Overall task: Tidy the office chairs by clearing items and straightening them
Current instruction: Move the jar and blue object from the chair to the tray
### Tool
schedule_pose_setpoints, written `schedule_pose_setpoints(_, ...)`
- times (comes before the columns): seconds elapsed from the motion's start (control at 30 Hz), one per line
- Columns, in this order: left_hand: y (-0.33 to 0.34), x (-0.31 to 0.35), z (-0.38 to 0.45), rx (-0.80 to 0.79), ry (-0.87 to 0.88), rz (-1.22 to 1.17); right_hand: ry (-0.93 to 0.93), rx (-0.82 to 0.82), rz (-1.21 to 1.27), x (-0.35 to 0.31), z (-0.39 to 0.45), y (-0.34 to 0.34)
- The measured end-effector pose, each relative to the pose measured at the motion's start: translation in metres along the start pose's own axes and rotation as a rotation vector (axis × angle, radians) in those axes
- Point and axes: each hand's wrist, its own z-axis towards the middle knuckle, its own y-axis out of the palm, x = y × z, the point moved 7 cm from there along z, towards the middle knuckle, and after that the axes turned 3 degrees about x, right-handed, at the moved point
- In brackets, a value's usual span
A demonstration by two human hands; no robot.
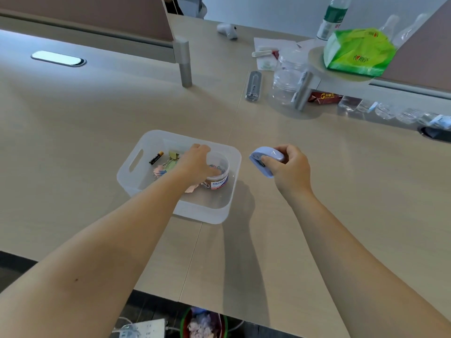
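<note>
A translucent plastic bin sits on the desk in front of me. Inside it are a black battery, binder clips and a round clear tub of paper clips. My left hand reaches into the bin and rests on top of the tub, fingers curled over its rim. My right hand hovers just right of the bin, closed around a light blue stapler with its nose pointing toward the bin. No office chair is in view.
Far right of the desk holds clear jars, a water bottle, a green tissue pack on a small shelf, a grey stapler and a red packet. Partition panels stand behind. A waste bin and a power strip lie under the desk.
</note>
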Motion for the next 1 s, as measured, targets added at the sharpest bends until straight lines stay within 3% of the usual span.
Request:
schedule_pose_setpoints(0.3, -0.079, -0.045, -0.032, 0.281, -0.012, -0.187, -0.051, -0.1, -0.167, -0.043, -0.019, 0.062)
schedule_pose_setpoints(0.53, -0.091, -0.067, -0.042, 0.271, 0.014, -0.223, -0.028, -0.133, -0.3, -0.044, -0.018, 0.1)
schedule_pose_setpoints(0.7, -0.089, -0.077, -0.04, 0.266, 0.012, -0.264, -0.023, -0.386, -0.326, -0.041, -0.034, 0.138)
schedule_pose_setpoints(1.0, -0.091, -0.1, -0.039, 0.268, 0.006, -0.305, -0.04, -0.567, -0.624, -0.027, -0.041, 0.184)
